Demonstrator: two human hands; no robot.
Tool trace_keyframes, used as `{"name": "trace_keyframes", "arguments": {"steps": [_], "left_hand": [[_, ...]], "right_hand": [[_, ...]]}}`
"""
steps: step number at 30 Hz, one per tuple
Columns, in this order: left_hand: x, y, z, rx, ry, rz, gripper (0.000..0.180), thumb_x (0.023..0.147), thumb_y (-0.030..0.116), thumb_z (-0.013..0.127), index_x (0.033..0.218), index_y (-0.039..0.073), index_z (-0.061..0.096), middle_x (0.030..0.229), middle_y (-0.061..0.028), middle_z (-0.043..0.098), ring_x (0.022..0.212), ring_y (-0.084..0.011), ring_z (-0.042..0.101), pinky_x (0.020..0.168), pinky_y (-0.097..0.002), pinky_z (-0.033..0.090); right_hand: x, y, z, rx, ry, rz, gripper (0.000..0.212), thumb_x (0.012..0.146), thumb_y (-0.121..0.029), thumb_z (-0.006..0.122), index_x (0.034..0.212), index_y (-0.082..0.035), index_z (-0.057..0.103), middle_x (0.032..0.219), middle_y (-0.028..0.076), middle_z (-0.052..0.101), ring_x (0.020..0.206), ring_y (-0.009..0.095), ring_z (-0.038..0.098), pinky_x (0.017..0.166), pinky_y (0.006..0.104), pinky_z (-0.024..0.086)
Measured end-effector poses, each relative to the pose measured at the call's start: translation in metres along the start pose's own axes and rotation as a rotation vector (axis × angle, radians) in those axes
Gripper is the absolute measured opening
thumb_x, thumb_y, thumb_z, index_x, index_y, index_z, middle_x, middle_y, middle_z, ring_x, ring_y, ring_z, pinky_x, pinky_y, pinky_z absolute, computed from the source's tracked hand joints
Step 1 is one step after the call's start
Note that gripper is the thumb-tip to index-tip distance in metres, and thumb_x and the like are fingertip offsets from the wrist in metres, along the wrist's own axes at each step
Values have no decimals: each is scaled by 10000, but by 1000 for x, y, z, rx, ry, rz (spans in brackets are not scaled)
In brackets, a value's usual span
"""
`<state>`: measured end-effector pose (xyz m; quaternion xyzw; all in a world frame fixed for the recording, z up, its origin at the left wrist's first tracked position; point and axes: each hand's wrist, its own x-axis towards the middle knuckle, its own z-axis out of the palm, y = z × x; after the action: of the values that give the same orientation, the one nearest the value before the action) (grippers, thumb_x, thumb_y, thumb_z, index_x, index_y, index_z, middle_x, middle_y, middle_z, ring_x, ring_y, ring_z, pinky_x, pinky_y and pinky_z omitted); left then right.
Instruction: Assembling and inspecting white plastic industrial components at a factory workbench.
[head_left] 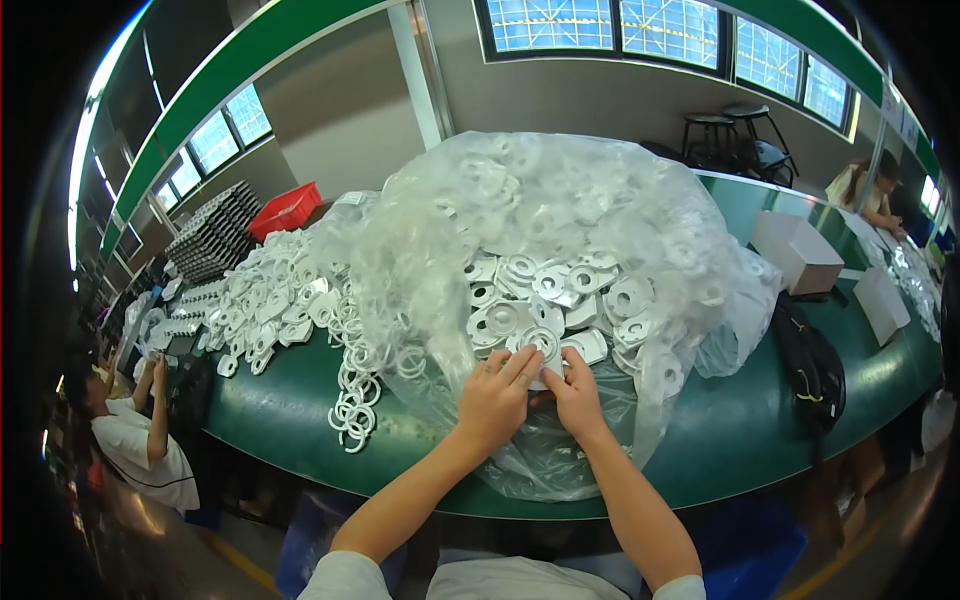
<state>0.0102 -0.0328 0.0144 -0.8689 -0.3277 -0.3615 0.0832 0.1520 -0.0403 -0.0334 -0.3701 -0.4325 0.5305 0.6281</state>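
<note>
Both my hands meet at the mouth of a large clear plastic bag (600,160) full of white plastic parts. Between them is one white plastic part (543,350) with a round hole and a ring on it. My left hand (495,395) has its fingers laid over the part's left side. My right hand (575,392) pinches its right edge between thumb and fingers. More white parts with round holes (550,283) lie just beyond in the bag's opening. The undersides of the fingers are hidden.
Loose white rings (355,405) lie left of the bag on the green table (270,400), beside a heap of white parts (265,300). A red bin (285,210) and stacked grey trays (212,232) stand behind. Right are a white box (795,250) and black bag (808,365). Other people sit at both sides.
</note>
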Motion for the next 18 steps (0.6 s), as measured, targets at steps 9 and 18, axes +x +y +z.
{"name": "trace_keyframes", "arguments": {"steps": [9,18], "left_hand": [[-14,-6,-3,-16,-18,-37,462,665,57,614,1127,32,598,1149,-96,599,945,-291,567,807,-371,488],[-32,1,-45,-338,21,-163,352,706,-21,616,1051,47,622,1047,-114,615,938,-283,593,772,-353,505]], "right_hand": [[-1,4,5,-158,10,-84,261,911,-87,530,1147,23,506,950,49,589,838,88,532,736,220,435],[-5,-10,9,-53,62,20,185,951,-141,488,1065,4,503,827,86,624,621,146,626,431,247,467]]}}
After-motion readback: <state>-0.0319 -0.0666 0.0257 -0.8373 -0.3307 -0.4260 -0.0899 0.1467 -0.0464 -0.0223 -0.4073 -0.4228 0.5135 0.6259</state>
